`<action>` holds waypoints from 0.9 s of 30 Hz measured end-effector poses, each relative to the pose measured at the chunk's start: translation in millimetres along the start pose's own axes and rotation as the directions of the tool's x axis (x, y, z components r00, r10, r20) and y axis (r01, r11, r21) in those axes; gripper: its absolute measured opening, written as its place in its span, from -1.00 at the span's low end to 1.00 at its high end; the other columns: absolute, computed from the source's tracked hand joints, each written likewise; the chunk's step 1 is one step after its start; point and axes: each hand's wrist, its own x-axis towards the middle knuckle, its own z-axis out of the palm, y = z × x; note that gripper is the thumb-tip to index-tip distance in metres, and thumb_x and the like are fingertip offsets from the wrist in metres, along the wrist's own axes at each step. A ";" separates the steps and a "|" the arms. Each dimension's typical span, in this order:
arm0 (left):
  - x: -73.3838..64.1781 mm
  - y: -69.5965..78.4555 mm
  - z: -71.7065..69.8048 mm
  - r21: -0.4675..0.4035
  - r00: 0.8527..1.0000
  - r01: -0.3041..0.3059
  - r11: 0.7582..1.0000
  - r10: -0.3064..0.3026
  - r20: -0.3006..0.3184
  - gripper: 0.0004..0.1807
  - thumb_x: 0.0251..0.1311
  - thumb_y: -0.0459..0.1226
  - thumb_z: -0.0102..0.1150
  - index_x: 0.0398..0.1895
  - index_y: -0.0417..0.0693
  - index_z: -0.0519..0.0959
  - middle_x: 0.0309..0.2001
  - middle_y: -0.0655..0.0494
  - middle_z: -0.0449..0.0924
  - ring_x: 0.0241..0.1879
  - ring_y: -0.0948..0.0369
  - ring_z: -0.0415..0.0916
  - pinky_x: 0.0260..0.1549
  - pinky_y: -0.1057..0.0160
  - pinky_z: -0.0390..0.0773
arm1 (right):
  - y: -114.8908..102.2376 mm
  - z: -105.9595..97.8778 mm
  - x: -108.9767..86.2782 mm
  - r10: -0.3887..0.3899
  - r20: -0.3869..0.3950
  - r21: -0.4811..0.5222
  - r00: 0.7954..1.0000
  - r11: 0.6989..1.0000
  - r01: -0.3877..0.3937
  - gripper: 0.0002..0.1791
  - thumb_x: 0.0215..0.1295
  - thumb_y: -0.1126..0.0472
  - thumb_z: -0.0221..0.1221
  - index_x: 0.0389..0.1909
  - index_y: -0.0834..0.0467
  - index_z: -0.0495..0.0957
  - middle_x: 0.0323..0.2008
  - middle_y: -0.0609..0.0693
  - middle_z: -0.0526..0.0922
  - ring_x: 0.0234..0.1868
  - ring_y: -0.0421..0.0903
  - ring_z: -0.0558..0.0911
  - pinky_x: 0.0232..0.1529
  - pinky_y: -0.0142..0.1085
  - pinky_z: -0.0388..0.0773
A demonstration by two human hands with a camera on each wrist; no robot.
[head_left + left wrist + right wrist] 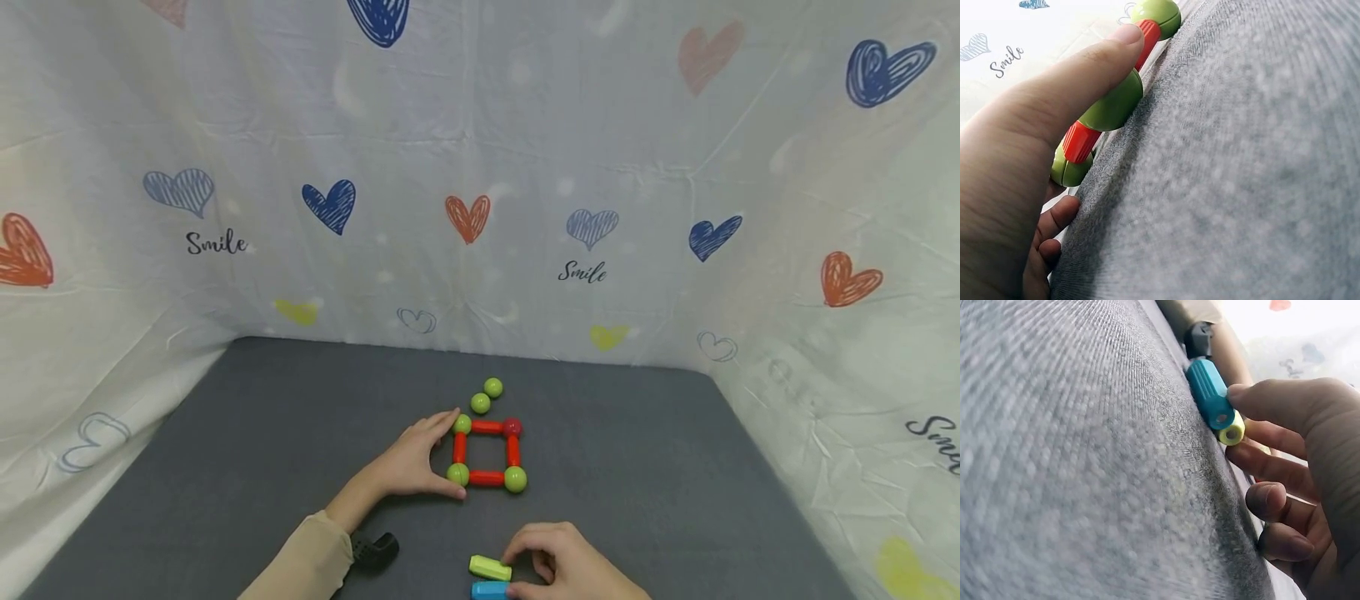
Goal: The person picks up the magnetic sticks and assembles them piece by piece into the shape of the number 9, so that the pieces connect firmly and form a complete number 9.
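A flat square of red rods (487,478) and corner balls lies on the table; three balls are green (515,479) and one is red (512,427). My left hand (411,460) holds its left side, thumb along the near green ball (1113,106) and fingers at the far one. Close to the front edge, a blue toy rod (1210,394) and a yellow-green toy rod (490,568) lie side by side. My right hand (562,560) pinches their right ends, thumb on the blue rod and index finger at the yellow-green one; its other fingers curl loosely.
Two loose green balls (481,403) rest just beyond the square. A black wrist device (375,552) sits at the left sleeve (307,557). The dark grey table (645,467) is enclosed by a white curtain (405,275) printed with hearts.
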 end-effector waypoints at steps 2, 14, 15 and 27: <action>0.4 0.2 0.2 0.004 1.000 0.003 1.000 -0.003 -0.002 0.41 -0.13 0.32 0.63 0.73 0.00 0.09 0.64 -0.03 0.18 0.49 -0.13 0.29 0.43 -0.36 0.22 | 1.0 0.3 0.4 -0.026 -0.011 -0.013 1.000 1.000 0.026 -0.87 0.51 0.13 0.32 -0.01 -0.03 0.74 -0.27 -0.17 0.69 -0.56 -0.52 0.35 -0.54 -0.56 0.37; -0.1 1.4 0.2 0.005 1.000 -0.001 1.000 0.001 -0.006 0.42 -0.13 0.32 0.64 0.73 0.00 0.09 0.64 -0.03 0.19 0.44 -0.11 0.35 0.41 -0.35 0.25 | 3.1 7.4 2.7 -0.104 -0.088 -0.079 0.991 0.992 0.097 -0.84 0.47 0.22 0.35 0.00 0.01 0.73 -0.15 -0.06 0.75 -0.55 -0.54 0.33 -0.57 -0.52 0.43; 0.0 1.2 0.2 0.005 1.000 0.000 1.000 0.000 -0.005 0.42 -0.13 0.32 0.64 0.73 0.00 0.09 0.64 -0.02 0.19 0.43 -0.10 0.36 0.41 -0.35 0.26 | 3.3 7.8 2.8 -0.104 -0.092 -0.078 0.990 0.992 0.097 -0.84 0.47 0.22 0.35 0.00 0.01 0.73 -0.15 -0.05 0.76 -0.55 -0.54 0.32 -0.57 -0.52 0.42; 0.5 -0.6 1.0 0.011 1.000 0.003 1.000 -0.003 -0.004 0.42 -0.14 0.35 0.62 0.73 0.01 0.09 0.64 -0.01 0.19 0.44 -0.10 0.35 0.41 -0.34 0.26 | 1.2 6.3 2.5 -0.144 -0.265 -0.147 0.954 0.983 0.107 -0.82 0.39 0.25 0.42 -0.07 -0.05 0.75 -0.22 -0.14 0.76 -0.58 -0.54 0.28 -0.60 -0.52 0.38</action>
